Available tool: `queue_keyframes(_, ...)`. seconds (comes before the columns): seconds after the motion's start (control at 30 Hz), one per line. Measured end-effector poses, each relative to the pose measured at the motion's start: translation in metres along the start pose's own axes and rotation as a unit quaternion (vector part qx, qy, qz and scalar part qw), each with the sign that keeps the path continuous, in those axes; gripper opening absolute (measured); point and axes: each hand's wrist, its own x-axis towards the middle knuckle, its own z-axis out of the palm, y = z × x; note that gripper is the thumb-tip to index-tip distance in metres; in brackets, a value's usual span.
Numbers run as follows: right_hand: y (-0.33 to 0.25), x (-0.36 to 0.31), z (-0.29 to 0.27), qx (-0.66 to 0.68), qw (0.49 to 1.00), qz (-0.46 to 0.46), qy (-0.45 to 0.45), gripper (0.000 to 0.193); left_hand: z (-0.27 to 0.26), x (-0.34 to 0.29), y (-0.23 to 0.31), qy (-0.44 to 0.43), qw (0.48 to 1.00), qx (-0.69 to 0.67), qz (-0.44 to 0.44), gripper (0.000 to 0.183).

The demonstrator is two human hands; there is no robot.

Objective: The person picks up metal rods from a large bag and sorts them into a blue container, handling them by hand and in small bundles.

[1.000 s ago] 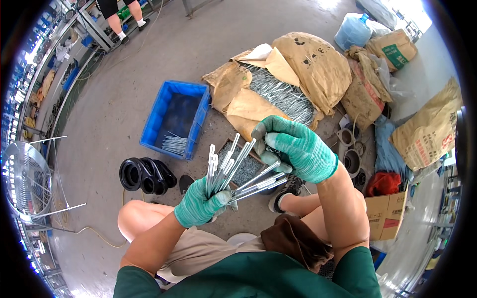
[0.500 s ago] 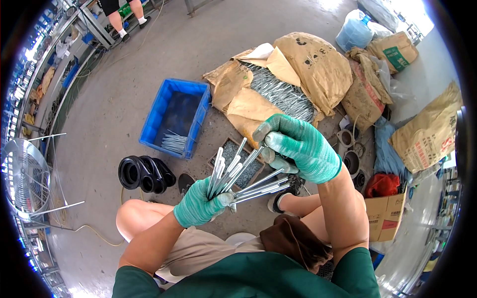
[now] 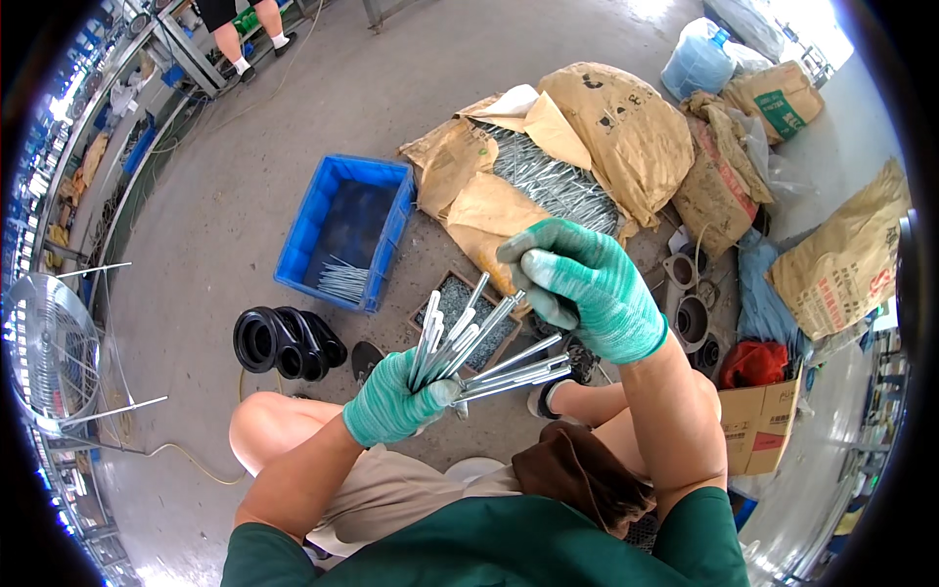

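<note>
My left hand (image 3: pixel 389 401), in a green knitted glove, grips a fanned-out bundle of thin silvery metal rods (image 3: pixel 458 342) above my lap. Their tips point up and to the right. My right hand (image 3: pixel 590 289), gloved alike, hovers beside the upper tips with thumb and fingers curled together. Whether something small sits in that pinch is hidden. Beyond the bundle stands a shallow box (image 3: pixel 433 291) of small grey parts. A blue bin (image 3: pixel 298 230) farther off has a pile of similar rods (image 3: pixel 342 281) in one corner.
A torn paper sack (image 3: pixel 616 137) spills many rods (image 3: pixel 553 176) at the far middle. Black ring-shaped parts (image 3: pixel 284 342) lie left of my knees. More sacks (image 3: pixel 719 186), a cardboard box (image 3: pixel 761 426) and a red bag (image 3: pixel 753 364) line the right. A fan (image 3: pixel 54 352) stands left; another person's legs (image 3: pixel 240 44) show far off.
My right hand has drawn slightly right and down, away from the rod tips it was touching. The left hand and its bundle have hardly moved.
</note>
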Motion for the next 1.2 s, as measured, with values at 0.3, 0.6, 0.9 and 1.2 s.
queue_keyframes(0.3,-0.002,-0.006,-0.001,-0.015,0.999,0.015,-0.036,0.026,0.005,-0.004,-0.007,0.041,0.994,-0.104,0.011,0.033)
queue_keyframes(0.6,0.007,0.000,-0.004,0.020,0.996,0.058,-0.062,0.028,0.000,-0.004,0.005,-0.014,1.000,-0.023,0.012,0.042)
queue_keyframes(0.9,0.011,0.001,0.001,0.025,0.997,0.066,-0.042,0.031,0.001,-0.004,0.010,0.003,0.998,-0.066,-0.004,0.041)
queue_keyframes(1.2,0.015,0.003,-0.005,0.065,0.993,0.086,-0.050,0.030,0.003,-0.004,0.014,0.021,0.999,-0.041,-0.009,0.041)
